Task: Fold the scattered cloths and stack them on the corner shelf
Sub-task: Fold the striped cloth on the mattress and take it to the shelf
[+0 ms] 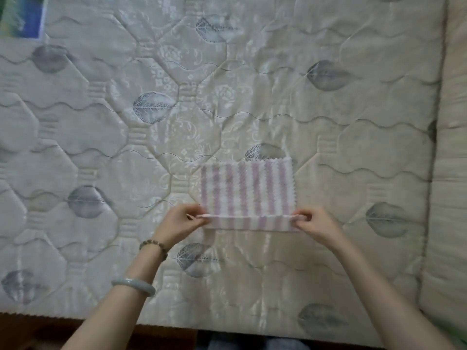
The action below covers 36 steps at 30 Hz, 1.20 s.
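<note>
Purple-striped cloth (pixel 246 190) on quilted mattress (pixel 101 127), near corners in pinch grips of left hand (pixel 180 223) and right hand (pixel 316 224).

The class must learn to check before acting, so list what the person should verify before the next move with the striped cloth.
1. Left hand pinches the near left corner of the striped cloth: ok.
2. Right hand pinches the near right corner: ok.
3. Near edge runs level between the two hands: ok.
4. Far part of the cloth lies flat on the mattress: ok.
5. Far edge is straight: not ok, its right end sits a little farther out.
6. Corner shelf is ready for stacking: cannot tell, it is not in view.
</note>
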Each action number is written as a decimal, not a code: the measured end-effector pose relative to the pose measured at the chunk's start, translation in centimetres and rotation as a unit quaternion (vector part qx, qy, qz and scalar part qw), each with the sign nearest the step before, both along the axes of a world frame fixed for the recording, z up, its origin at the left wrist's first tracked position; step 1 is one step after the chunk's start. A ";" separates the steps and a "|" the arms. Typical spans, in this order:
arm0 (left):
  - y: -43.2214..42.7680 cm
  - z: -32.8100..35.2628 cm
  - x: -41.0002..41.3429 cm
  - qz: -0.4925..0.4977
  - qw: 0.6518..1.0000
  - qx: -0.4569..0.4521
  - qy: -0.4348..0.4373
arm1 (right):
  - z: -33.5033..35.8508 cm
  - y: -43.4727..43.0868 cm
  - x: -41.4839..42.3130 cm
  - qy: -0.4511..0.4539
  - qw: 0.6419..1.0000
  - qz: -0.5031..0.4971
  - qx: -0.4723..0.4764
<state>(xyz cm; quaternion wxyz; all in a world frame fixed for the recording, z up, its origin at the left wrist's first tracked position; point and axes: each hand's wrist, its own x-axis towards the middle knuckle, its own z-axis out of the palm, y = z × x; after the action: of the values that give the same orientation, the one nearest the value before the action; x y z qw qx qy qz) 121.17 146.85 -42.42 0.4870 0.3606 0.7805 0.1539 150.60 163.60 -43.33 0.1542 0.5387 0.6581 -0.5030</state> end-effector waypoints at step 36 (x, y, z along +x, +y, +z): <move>4.7 -9.3 3.4 -0.260 0.880 0.142 0.371 | -9.2 1.1 -6.6 0.016 0.835 0.307 0.456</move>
<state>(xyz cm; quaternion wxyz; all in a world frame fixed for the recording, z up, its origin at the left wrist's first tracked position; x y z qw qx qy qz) 124.54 151.59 -51.69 0.1276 0.6465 0.7520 -0.0144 143.99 164.75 -52.49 0.0266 0.3103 0.9467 -0.0817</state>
